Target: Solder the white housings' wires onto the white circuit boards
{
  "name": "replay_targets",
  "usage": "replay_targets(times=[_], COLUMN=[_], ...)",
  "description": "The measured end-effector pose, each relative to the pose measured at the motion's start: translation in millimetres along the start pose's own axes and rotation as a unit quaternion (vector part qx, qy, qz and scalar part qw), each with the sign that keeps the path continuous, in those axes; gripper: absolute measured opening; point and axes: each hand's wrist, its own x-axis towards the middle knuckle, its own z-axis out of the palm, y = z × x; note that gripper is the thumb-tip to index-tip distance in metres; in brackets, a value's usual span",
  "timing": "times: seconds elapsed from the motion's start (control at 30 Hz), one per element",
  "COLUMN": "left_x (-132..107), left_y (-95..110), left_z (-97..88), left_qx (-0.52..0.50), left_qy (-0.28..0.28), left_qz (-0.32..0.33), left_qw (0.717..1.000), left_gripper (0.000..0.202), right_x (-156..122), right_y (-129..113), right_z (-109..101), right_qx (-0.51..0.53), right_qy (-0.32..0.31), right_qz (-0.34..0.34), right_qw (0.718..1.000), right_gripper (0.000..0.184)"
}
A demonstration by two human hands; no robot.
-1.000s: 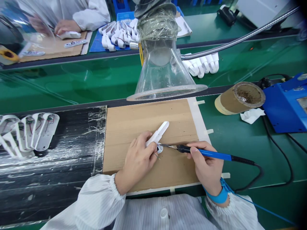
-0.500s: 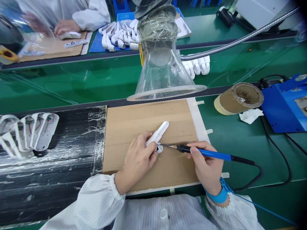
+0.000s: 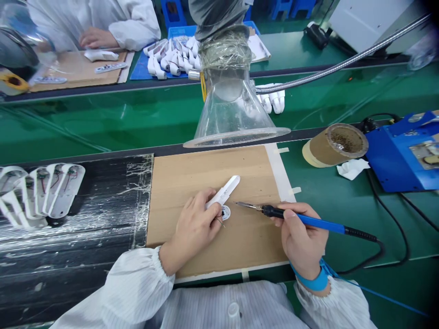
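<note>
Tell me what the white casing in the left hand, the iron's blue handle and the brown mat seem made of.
White casing: probably hard plastic, smooth with crisp edges. Blue handle: plastic or perhaps rubber, smooth and evenly coloured. Brown mat: looks like cardboard, matte with faint creases.

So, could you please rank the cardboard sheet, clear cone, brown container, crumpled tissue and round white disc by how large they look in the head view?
1. Cardboard sheet
2. Clear cone
3. Brown container
4. Crumpled tissue
5. Round white disc, as far as it shows by the left hand
</note>
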Motion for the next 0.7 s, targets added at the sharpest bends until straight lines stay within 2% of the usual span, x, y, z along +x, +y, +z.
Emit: replay_targets(times=[0.33,0.47,0.57,0.7], left_x=[7.3,6.6,1.0,-7.2], left_y=[-40.3,-45.2,-40.3,-34.2], left_z=[-16.0,-22.5,-29.5,-39.3], left_qx=[-0.060,-0.050,-0.071,-0.172], left_qy=[-0.042,-0.042,-0.027,-0.018], left_qz=[0.027,0.022,-0.008,-0.088], left_qw=[0.997,0.998,0.997,0.981], left_gripper=[0.009,0.004,0.015,0.021], right_x=[-4.7,-6.4,-6.5,-6.0], right_y=[3.4,6.7,6.8,4.7], right_z=[9.4,12.3,12.7,13.4], right_qx=[0.005,0.011,0.015,0.017], right_qy=[-0.010,-0.019,-0.019,-0.011], right_qz=[0.013,0.012,0.008,0.007], right_qw=[1.000,1.000,1.000,1.000], right_gripper=[0.010,0.010,0.009,0.010])
